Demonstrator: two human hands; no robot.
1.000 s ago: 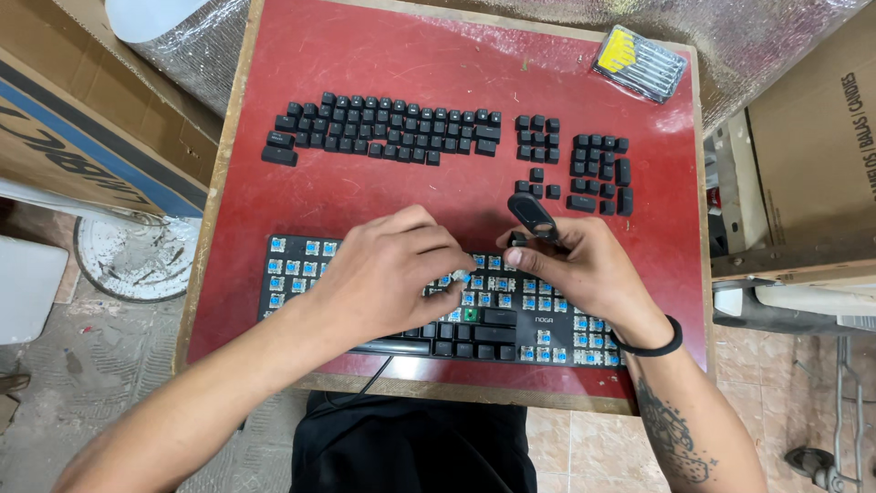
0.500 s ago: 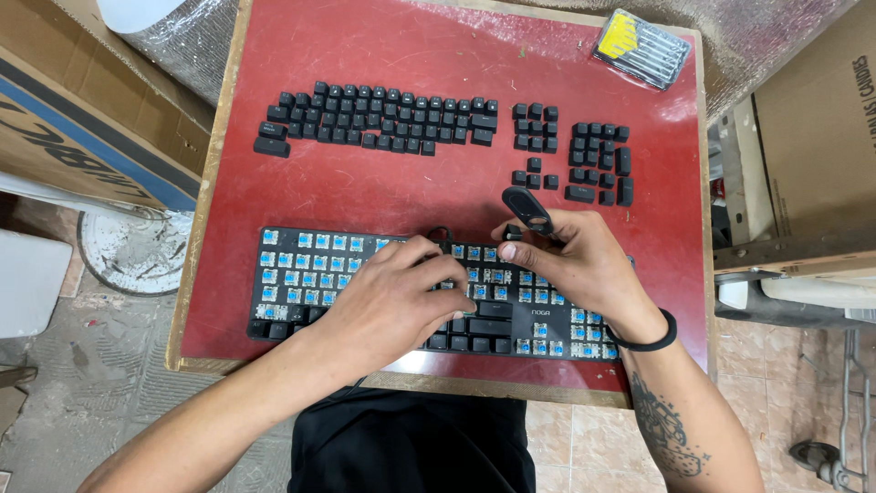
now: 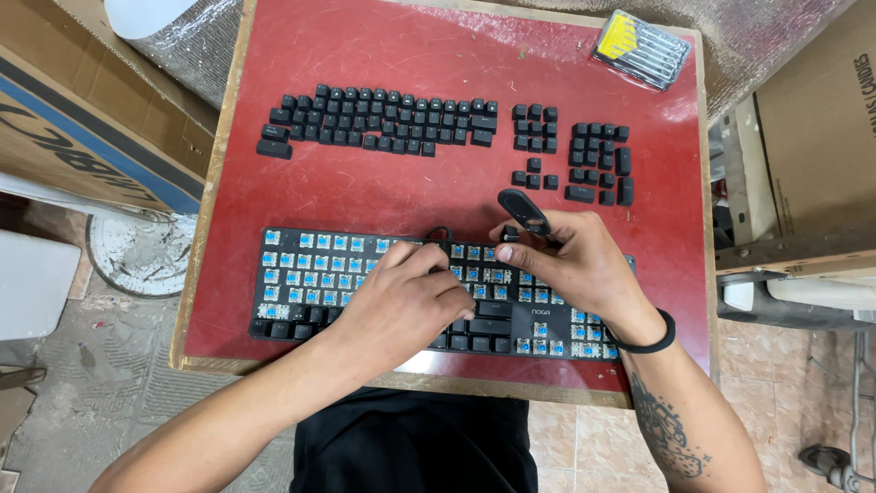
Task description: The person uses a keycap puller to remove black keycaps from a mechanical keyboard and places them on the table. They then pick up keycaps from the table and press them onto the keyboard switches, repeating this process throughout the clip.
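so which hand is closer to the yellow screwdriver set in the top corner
Right. The right hand is over the keyboard's right half, below the screwdriver set. The left hand sits further left and lower, mid-keyboard.

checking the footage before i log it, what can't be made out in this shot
Head view only:
- Middle switches of the black keyboard with blue switches: hidden under the left hand and right hand.
- Black keycap puller: its tip is behind the fingers.
- Yellow-handled screwdriver set: too small.

Yellow-handled screwdriver set at table corner; cardboard boxes either side; tiled floor
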